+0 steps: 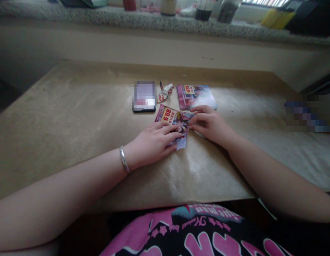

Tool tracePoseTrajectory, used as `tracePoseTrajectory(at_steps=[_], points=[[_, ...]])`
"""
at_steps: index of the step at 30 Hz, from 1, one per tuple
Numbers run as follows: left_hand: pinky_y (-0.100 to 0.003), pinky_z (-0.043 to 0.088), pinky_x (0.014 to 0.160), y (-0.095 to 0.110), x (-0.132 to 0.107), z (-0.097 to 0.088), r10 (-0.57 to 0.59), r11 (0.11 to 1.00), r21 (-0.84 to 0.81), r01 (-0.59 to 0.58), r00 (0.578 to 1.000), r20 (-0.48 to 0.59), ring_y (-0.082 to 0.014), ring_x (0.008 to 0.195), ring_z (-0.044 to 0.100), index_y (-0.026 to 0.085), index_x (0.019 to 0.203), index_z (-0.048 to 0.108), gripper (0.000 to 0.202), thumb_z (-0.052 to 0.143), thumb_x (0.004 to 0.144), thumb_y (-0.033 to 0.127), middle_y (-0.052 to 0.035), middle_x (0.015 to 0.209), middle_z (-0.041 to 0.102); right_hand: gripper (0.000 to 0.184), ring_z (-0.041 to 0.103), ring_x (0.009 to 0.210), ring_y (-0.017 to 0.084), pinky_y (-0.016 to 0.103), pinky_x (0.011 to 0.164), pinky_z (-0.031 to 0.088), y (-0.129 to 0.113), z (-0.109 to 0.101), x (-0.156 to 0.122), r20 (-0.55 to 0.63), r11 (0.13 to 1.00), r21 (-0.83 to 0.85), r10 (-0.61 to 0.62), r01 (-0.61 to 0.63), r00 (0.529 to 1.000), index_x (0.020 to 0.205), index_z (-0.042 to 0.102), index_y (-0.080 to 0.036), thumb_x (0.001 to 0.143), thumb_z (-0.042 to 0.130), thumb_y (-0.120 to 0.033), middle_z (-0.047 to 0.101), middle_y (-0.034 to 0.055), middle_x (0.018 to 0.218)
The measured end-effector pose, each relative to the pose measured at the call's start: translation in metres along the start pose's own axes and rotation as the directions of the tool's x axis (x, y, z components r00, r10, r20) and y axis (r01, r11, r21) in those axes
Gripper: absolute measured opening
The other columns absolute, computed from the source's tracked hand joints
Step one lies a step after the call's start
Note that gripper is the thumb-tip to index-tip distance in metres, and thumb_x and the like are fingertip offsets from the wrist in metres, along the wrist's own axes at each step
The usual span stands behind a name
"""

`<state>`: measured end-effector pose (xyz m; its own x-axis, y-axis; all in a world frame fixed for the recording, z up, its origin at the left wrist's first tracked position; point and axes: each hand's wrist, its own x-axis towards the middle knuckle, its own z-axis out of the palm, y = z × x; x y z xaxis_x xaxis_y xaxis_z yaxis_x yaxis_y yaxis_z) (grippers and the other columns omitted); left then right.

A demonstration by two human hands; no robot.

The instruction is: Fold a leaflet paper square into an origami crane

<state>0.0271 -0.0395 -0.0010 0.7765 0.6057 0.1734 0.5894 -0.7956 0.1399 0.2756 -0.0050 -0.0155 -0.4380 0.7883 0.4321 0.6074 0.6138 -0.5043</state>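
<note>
- Printed paper [174,118]: at the clock centre.
- Left hand [157,139]: eight o'clock, fingers flat on it.
- Right hand [211,123]: three o'clock, fingers bent at its edge; whether pinching, I cannot tell.

This looks like a room in a home, though which room cannot be told. A table [74,106] with a smooth gold-beige surface stands by a plain pale wall [127,41], below a speckled stone windowsill [111,16]. Along the sill, household clutter gathers: a red container [129,5], a jar with dark contents [228,11], a yellow item [278,17]. Advertising leaflets [199,99] on the table and a casual printed shirt [202,231] also suit a domestic setting.
</note>
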Motion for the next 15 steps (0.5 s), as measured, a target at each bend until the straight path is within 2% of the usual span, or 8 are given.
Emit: tracePoseTrajectory(at_steps=[4,9,12,15], points=[[-0.049,0.038,0.108,0.0006,0.0006,-0.0011,-0.011,1.000,-0.006,0.011,1.000,0.016,-0.0288,0.126,0.048,0.025,0.132,0.057,0.041,0.049,0.094,0.039,-0.0048,0.143,0.051,0.008,0.059,0.115,0.024,0.047,0.102,0.045,-0.0022,-0.0008,0.0002,0.026,0.998,0.052,0.022,-0.023,0.999,0.079,0.067,-0.023,0.084,0.062,-0.027,0.063,0.0091,0.125],[-0.049,0.038,0.108,-0.0005,0.0001,-0.0006,-0.003,1.000,0.000,0.003,1.000,0.028,-0.0289,0.127,0.047,0.028,0.134,0.055,0.042,0.048,0.094,0.039,-0.0028,0.144,0.050,0.006,0.049,0.131,0.026,0.046,0.108,0.039,-0.0027,0.0012,-0.0002,0.049,0.993,0.085,0.079,-0.083,0.996,0.080,0.066,-0.021,0.082,0.063,-0.027,0.057,0.0098,0.137],[-0.049,0.037,0.109,-0.0004,-0.0003,-0.0005,-0.009,1.000,0.001,0.009,1.000,0.028,-0.0288,0.128,0.045,0.027,0.133,0.055,0.041,0.047,0.095,0.040,-0.0032,0.146,0.048,0.010,0.051,0.130,0.027,0.046,0.108,0.039,-0.0019,0.0035,0.0007,0.049,0.986,0.081,0.145,-0.149,0.988,0.085,0.069,-0.021,0.079,0.066,-0.027,0.060,0.0113,0.133],[-0.048,0.036,0.110,0.0009,0.0003,-0.0017,-0.035,0.999,-0.012,0.035,0.999,0.029,-0.0289,0.129,0.045,0.022,0.134,0.054,0.044,0.049,0.093,0.039,-0.0051,0.145,0.049,0.016,0.058,0.120,0.027,0.045,0.103,0.043,-0.0030,0.0039,0.0016,0.039,0.979,0.060,0.195,-0.197,0.980,0.090,0.070,-0.021,0.078,0.066,-0.031,0.068,0.0098,0.119]])
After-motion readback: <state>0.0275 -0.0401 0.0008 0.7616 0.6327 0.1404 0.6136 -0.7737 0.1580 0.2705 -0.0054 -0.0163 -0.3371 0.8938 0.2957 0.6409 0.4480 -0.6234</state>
